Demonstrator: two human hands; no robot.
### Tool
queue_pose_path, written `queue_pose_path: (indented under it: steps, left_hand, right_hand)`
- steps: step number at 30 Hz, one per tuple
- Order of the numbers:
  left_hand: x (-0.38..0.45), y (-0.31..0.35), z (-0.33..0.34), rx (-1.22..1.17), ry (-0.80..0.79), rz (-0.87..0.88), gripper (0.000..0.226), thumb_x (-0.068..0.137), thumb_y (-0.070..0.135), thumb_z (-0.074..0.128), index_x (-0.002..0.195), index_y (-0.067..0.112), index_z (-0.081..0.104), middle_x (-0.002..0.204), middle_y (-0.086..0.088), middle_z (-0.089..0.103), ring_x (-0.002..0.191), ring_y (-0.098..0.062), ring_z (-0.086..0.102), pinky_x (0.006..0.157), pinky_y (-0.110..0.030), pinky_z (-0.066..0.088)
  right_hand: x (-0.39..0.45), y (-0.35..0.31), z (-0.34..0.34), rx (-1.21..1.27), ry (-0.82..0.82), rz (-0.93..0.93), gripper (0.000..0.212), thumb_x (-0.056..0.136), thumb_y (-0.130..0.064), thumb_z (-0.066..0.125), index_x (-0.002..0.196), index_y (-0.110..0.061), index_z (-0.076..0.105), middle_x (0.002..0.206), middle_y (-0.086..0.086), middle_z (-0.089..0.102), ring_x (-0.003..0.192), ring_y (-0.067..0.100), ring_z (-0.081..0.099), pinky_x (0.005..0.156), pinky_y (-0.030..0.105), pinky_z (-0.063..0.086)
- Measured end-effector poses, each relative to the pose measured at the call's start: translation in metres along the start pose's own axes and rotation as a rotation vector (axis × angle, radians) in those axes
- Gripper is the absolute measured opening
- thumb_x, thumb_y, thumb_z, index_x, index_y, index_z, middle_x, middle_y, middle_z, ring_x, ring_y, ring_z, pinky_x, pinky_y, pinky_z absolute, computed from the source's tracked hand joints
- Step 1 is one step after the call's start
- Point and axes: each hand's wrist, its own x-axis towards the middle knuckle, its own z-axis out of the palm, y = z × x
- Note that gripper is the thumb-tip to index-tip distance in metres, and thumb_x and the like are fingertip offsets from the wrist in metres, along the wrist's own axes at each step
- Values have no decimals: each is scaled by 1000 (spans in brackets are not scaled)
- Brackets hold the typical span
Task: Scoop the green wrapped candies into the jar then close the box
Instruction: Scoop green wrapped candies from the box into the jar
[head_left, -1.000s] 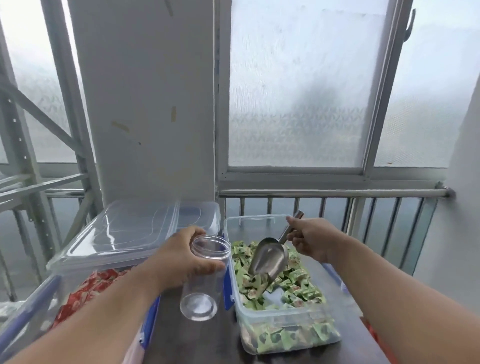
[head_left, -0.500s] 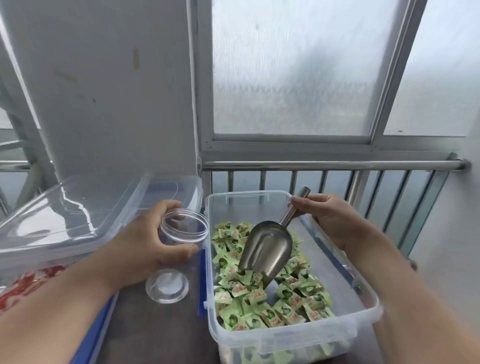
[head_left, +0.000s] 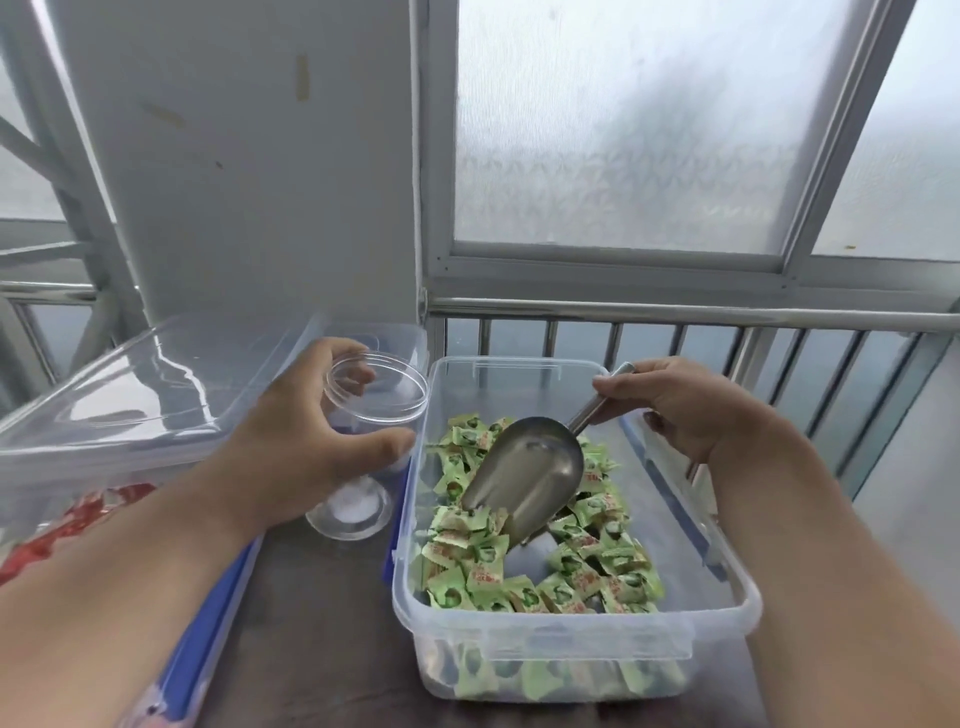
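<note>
Head view, close, forward and downward

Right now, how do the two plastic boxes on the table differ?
The right box is open; the left box has a clear lid on top. The right box holds green candies, with a metal scoop dipped in by the right hand; the left box shows red candies. Both are clear plastic with blue clips.
</note>
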Motion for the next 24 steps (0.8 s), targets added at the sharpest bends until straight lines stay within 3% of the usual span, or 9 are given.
queue_pose_path:
  steps: [2,5,11,16,19,22,24]
  left_hand:
    - [1,2,1,-36,16,24,86,55,63,90,132,50,55,121,25,68,118,3,65,97,-29,54]
    - [0,7,5,-88,7,55,84,54,56,90,131,48,57,120,19,69,115,2,69,83,-14,56]
    - [-1,6,6,-32,-11,71,84,63,40,99,134,45,55,118,16,69,114,4,67,83,-3,48]
    - [-2,3,5,56,-37,79,78,70,37,100,132,50,54,119,24,66,114,4,67,86,-5,46]
    - [-2,3,3,97,-65,61,77,74,38,98,135,50,52,123,20,65,112,2,66,91,-13,50]
    - [-2,2,1,98,-95,22,74,74,41,96,133,48,53,121,21,65,106,5,65,83,-7,49]
    - [-2,0,0,51,-118,-8,75,69,48,97,131,49,54,118,23,65,101,1,70,82,-19,55]
  right_hand:
    - [4,-1,-3,7,-2,28,20,93,-28,75,90,-9,79,98,14,81,89,13,73,71,31,32]
    - [9,1,-7,52,5,77,25,96,-30,70,92,-8,82,103,14,81,92,14,71,72,34,32]
    - [18,2,-18,251,85,81,32,99,-29,65,81,-10,83,103,15,80,94,20,68,66,31,38]
    - [12,-27,-16,337,234,-88,26,97,-33,67,80,-15,75,83,6,80,69,8,70,65,29,38]
    - [2,-41,-19,138,385,-196,30,90,-41,71,80,-14,77,84,6,81,69,12,71,64,31,44]
    - [-7,-40,-17,-157,645,-190,35,86,-46,69,84,-12,73,71,0,79,69,21,75,67,40,59]
    - [-10,-35,-13,-353,758,-207,31,89,-45,67,85,-14,68,62,-1,75,59,18,75,72,44,64]
